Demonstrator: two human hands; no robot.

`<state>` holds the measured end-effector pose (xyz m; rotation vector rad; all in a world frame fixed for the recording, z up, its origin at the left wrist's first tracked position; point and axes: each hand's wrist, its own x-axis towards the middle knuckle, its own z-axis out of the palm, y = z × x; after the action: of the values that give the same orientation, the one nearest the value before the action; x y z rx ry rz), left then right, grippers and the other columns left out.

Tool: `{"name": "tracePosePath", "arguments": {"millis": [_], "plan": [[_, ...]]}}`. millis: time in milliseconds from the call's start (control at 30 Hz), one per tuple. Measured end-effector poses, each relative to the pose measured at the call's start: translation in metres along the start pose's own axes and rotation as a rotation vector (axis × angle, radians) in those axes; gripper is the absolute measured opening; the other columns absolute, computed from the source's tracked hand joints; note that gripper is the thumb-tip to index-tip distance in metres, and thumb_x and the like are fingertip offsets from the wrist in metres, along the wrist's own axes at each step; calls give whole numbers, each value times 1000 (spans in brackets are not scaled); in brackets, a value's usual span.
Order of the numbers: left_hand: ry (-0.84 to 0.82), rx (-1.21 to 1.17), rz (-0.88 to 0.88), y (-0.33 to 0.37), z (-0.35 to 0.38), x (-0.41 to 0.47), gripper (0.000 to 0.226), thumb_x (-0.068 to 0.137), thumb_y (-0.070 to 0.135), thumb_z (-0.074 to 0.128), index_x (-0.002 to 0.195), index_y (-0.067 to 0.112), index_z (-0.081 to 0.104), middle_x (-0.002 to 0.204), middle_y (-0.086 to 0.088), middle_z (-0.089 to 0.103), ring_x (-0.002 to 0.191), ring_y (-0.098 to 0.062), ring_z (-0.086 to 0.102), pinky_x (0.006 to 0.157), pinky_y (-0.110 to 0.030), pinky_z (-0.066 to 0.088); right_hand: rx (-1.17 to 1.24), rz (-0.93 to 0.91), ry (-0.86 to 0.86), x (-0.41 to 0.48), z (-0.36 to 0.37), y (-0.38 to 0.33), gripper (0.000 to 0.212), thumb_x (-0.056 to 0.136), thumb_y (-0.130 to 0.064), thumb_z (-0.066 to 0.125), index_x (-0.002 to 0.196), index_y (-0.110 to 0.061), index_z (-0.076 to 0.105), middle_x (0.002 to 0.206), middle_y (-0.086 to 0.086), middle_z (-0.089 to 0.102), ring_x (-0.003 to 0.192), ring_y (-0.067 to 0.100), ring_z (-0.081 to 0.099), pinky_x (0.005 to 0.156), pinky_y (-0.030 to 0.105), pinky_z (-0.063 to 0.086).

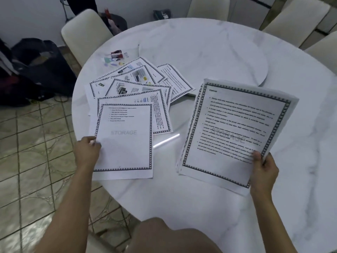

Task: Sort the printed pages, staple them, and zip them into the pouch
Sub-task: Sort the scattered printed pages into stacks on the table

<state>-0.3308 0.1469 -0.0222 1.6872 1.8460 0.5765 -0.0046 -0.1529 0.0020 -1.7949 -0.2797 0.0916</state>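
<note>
- White bordered printed sheets (138, 83) lie fanned on the marble tabletop (310, 143), unsorted.
- Left hand (87, 150) pinches the nearest sheet (125, 143); right hand (263, 172) grips a gathered stack (228, 128).
- Stapling, zipping remain.

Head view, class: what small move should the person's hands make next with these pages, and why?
Probably lift the white black-bordered page with the short list onto the sheaf of bordered text pages. The left hand pinches its edge, it lies topmost on the fanned loose sheets, and the right hand holds the sheaf ready.
</note>
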Motion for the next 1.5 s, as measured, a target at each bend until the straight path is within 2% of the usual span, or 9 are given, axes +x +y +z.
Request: {"name": "tracePosePath", "arguments": {"millis": [233,367,500,667,900,1067,1200,1367,1500], "plan": [[-6,172,-41,2,6,10,57,81,19,68,128,-1,44,130,-28,39,121,-41,37,101,-46,34,-95,-32,6,9,6,11,25,94,-23,53,82,-1,51,57,-20,52,55,-7,42,57,6,36],[-22,140,-99,-2,7,19,60,77,20,72,125,-1,45,126,-26,46,118,-41,44,98,-49,40,-133,-64,-8,8,11,8,23,94,-21,52,72,-20,46,57,-21,54,53,-8,43,56,6,35],[-62,80,-153,-5,5,25,54,74,20,73,119,1,49,119,-22,56,111,-39,53,95,-49,43,-138,-71,-5,8,12,14,37,94,-25,53,67,-13,32,54,-13,45,51,-3,34,51,8,31],[-41,8,26,0,0,23,26,82,5,61,104,-7,57,98,-28,61,91,-39,58,74,-36,43,-137,-62,-13,9,12,17,37,93,-28,53,68,-12,31,56,-11,42,53,-2,32,53,9,30],[-24,-116,139,12,-2,9,30,93,5,44,123,-1,48,113,-24,60,101,-36,55,81,-35,40,-121,-70,-15,12,5,15,38,92,-30,52,76,4,43,57,-10,39,53,-1,30,52,11,29],[10,-294,203,26,-3,-6,28,94,10,47,122,8,51,98,-9,58,88,-20,50,74,-25,35,-40,-52,1,13,-7,3,38,87,-38,55,64,-18,33,54,-15,44,54,-4,34,54,7,32],[20,-447,257,42,-3,-16,26,94,10,48,119,10,51,98,-5,57,87,-17,50,68,-19,38,82,-46,1,14,-17,-10,26,91,-26,57,66,-34,59,60,-26,57,61,-10,47,64,3,41],[-31,-580,306,74,2,-25,23,94,11,47,117,12,52,82,1,54,71,-6,47,65,-21,39,165,-22,17,19,-30,-24,38,93,-16,55,69,-43,65,66,-28,62,68,-11,53,73,5,45],[-85,-625,335,96,15,-37,21,94,8,47,114,11,51,78,9,51,69,-3,46,64,-18,39,242,10,42,24,-40,-35,10,72,-49,62,73,-41,68,74,-27,66,77,-9,58,80,8,47]]}}
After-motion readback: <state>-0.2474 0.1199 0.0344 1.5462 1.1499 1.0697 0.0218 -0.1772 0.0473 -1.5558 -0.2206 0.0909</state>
